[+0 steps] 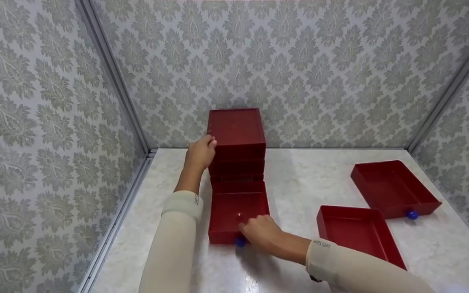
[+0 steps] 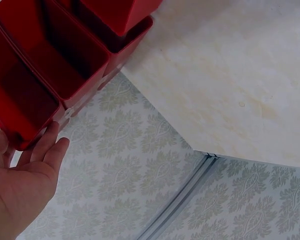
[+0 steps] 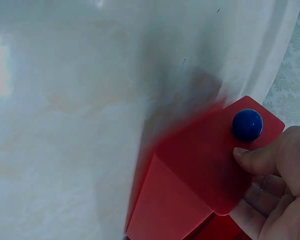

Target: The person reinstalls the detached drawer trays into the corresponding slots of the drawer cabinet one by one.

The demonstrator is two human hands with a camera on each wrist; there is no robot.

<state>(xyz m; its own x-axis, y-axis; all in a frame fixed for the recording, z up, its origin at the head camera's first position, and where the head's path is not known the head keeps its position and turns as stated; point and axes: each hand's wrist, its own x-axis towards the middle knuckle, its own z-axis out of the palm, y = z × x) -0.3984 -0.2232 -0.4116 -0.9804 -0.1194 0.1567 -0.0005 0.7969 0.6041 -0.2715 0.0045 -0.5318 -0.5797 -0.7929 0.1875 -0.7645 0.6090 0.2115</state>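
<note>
A red drawer cabinet (image 1: pixel 235 127) with open bays stands against the back wall. At its upper left front edge my left hand (image 1: pixel 201 153) grips the side wall; the left wrist view shows the fingers outside the cabinet wall. The lowest red drawer (image 1: pixel 234 211) is pulled well out in front, its inside bare. My right hand (image 1: pixel 263 234) pinches that drawer's front panel (image 3: pixel 205 155) beside the blue knob (image 3: pixel 247 125), with the thumb on the outer face. In the right wrist view, the fingers lie behind the panel, partly hidden.
Two more red drawers lie on the pale marbled table at the right: a near one (image 1: pixel 358 230), partly covered by my right sleeve, and a farther one (image 1: pixel 393 187) with a blue knob (image 1: pixel 412 214). Patterned walls (image 1: pixel 234 53) enclose the table.
</note>
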